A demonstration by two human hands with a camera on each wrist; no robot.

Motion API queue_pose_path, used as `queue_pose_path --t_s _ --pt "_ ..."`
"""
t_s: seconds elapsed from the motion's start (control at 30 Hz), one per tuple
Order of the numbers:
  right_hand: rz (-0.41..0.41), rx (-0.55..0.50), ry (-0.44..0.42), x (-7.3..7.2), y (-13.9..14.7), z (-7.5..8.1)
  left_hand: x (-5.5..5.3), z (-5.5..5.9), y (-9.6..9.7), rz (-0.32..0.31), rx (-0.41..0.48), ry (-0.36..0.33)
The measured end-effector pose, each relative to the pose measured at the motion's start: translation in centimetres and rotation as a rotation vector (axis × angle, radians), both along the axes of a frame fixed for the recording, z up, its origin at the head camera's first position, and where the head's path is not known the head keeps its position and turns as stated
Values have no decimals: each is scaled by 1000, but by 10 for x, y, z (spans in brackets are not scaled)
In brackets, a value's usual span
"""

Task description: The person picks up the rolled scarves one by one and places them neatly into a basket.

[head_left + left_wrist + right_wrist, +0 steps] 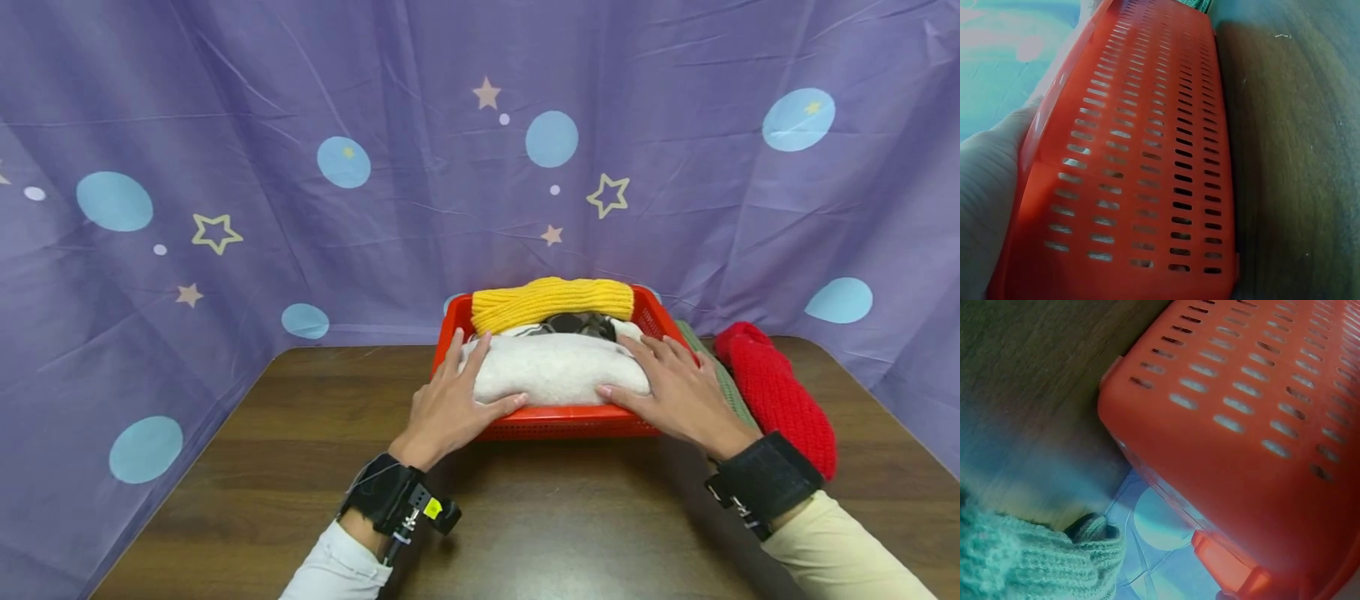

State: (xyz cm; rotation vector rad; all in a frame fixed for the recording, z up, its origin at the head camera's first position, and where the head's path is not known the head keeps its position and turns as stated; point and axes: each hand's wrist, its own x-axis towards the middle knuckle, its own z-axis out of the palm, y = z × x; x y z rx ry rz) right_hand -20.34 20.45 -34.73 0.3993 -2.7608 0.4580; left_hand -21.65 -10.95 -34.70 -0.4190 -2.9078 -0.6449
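A red plastic basket [570, 423] with slotted walls stands on the table near the curtain. At its front lies a folded white fuzzy cloth [558, 371]. My left hand [446, 408] rests at the left end of this cloth, fingers spread and thumb along the front rim. At the right end, my right hand [678, 392] touches the cloth with fingers extended and thumb at its front. Behind it sit a dark patterned cloth [577, 324] and a yellow ribbed knit [555, 302]. In the left wrist view, the basket's front wall [1141, 156] fills the middle.
Right of the basket, a red knit [780, 400] lies on the wooden table [322, 467], beside a green knit [720, 375] partly hidden by my right hand. A purple curtain [420, 225] with stars and blue dots hangs behind and around the table.
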Motion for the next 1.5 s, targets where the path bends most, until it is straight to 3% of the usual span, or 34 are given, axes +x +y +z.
queue_pose_path --t_s 0.27,0.57,0.8,1.17,1.5 --pt "6 -1 4 -1 0 -3 1 0 1 22 -41 30" --pt "6 -1 51 0 -1 -2 0 1 2 13 3 24" --pt "0 2 11 -1 1 -3 3 1 2 22 -48 42" --pt "-36 10 -72 2 2 1 1 0 2 28 -46 53" --pt "-43 1 -39 2 0 1 1 0 2 33 -41 40"
